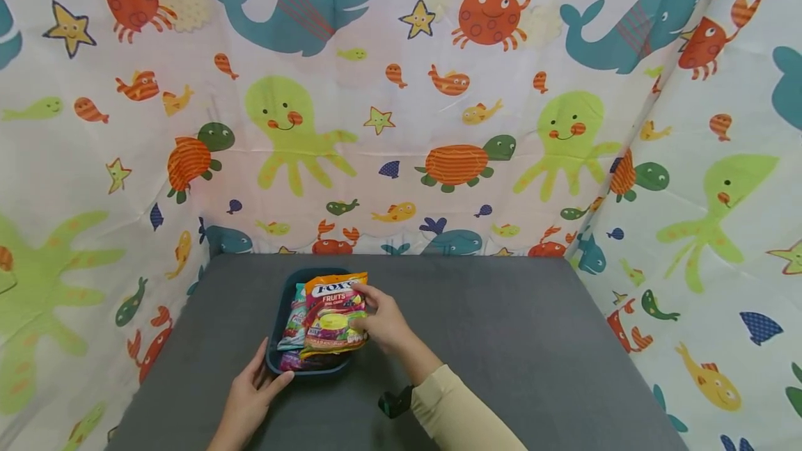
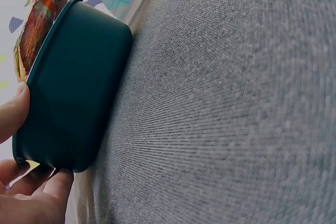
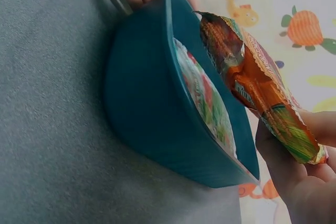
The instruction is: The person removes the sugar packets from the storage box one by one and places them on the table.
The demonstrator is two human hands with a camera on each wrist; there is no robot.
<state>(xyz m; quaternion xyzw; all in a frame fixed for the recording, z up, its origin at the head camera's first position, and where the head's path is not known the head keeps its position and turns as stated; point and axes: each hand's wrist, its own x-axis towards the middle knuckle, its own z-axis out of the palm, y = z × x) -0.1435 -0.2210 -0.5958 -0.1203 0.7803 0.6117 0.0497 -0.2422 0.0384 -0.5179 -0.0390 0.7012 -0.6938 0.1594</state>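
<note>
Left hand: nearest the viewer, the left hand [image 1: 249,399] rests against the near left corner of a dark teal tub [image 1: 276,367], thumb on the rim and fingers relaxed along the wall, steadying rather than clutching.
Right hand: the right hand [image 1: 382,322], in a beige sleeve [image 1: 460,413], pinches an orange candy bag [image 1: 332,313] by its right edge, thumb on the printed face and fingers behind.
Candy bag: held tilted over the tub's open top, its lower edge just at the rim, lettered "FOX'S FRUITS".
Tub contents: at least one more printed sweet packet [image 1: 293,322] lies inside, partly hidden under the orange bag.
Handling: the bag looks light, crinkly and limp, its film probably slick; a pinch on the sealed side or top seam should hold better than the smooth bulging middle. The loose sweets inside would likely shift its weight.
Setting: a grey cloth-covered table [image 1: 501,339], backed by a sea-creature curtain [image 1: 401,103]; a small dark wrist device [image 1: 395,404] sits by the cuff.
</note>
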